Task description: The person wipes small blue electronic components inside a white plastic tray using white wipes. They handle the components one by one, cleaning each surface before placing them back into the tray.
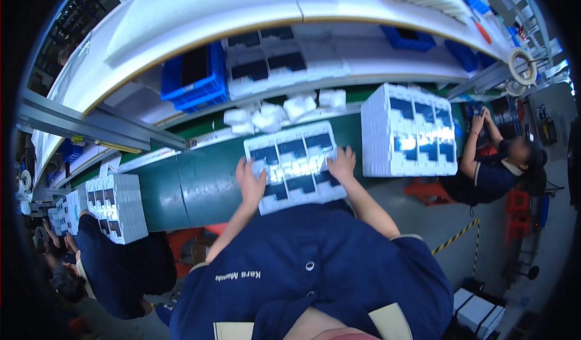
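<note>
A white tray (294,139) with dark rectangular parts in its compartments lies flat on the green conveyor belt (187,186) in front of me. My left hand (250,183) rests on the tray's left side, fingers spread over it. My right hand (342,163) presses on the tray's right side, fingers apart. Both forearms reach up from my dark blue work shirt at the bottom of the view.
A tall stack of the same white trays (408,131) stands right of my tray; another stack (116,207) stands at the left. White foam pieces (269,115) lie behind. A blue crate (195,80) sits on the shelf. Other people work at both sides.
</note>
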A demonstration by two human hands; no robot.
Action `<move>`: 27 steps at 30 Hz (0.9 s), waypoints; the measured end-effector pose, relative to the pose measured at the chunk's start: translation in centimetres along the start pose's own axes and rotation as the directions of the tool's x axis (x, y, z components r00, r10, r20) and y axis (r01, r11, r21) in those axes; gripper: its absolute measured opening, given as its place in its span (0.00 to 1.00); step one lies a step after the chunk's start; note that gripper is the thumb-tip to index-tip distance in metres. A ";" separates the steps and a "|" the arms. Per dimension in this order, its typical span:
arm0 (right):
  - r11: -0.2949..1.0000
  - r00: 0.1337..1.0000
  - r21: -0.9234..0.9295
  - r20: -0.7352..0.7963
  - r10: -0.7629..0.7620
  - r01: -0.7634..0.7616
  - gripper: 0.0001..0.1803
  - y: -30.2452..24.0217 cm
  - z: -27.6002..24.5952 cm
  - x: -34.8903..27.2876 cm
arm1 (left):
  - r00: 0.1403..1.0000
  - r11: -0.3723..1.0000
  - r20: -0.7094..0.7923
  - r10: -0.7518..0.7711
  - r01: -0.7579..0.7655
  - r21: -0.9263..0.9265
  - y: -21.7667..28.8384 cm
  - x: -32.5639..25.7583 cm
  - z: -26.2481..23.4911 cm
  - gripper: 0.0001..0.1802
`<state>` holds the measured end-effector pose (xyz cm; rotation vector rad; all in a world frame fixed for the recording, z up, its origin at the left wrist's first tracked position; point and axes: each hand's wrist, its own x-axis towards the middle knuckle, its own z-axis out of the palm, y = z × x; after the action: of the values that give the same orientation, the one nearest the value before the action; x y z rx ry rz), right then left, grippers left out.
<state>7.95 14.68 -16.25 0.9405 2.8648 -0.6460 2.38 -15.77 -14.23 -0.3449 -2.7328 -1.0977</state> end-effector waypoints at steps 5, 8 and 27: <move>0.978 0.977 -0.064 -0.076 -0.201 0.196 0.32 -0.8 -0.6 -3.9 | 0.974 0.930 0.183 0.131 -0.184 0.317 5.3 10.6 2.8 0.35; 0.965 0.965 -0.010 -0.029 -0.261 0.261 0.30 -1.5 -0.5 -3.5 | 0.944 0.833 0.321 0.082 -0.242 0.498 3.6 15.0 5.9 0.29; 0.068 0.719 0.868 0.450 -0.530 -0.493 0.28 -13.4 -8.6 -4.3 | 0.957 0.487 0.270 0.109 0.186 -0.854 9.4 3.2 -5.0 0.26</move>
<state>4.36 6.06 -2.66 0.3397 1.2416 -2.5208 2.36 -12.16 -3.72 -0.6016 -2.0832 -2.6108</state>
